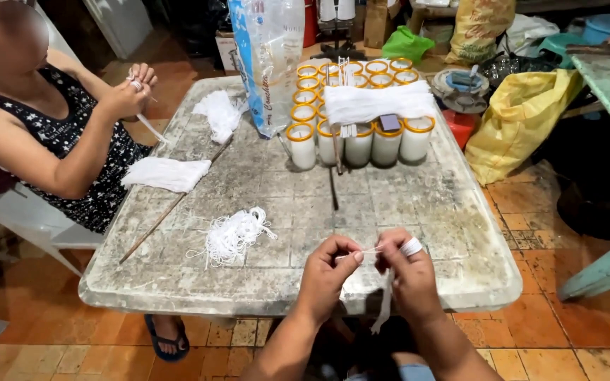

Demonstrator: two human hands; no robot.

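Hands, left hand [327,271] and right hand [411,271], pinch white string [363,252].

Left hand [327,271] and right hand [411,271] pinching white string [361,252] taut between them at near edge of counter [404,204]; co-worker's hands [132,88] working string opposite; candle jars [358,137] standing behind

Bench [418,212]: bare surface just ahead of the fingers [351,248]. Obstacles: tangled white string pile [234,235] to their left; thin rod [333,189] straight ahead; block of yellow-rimmed candle jars [359,134] farther beyond; co-worker's hands [132,88] far left.
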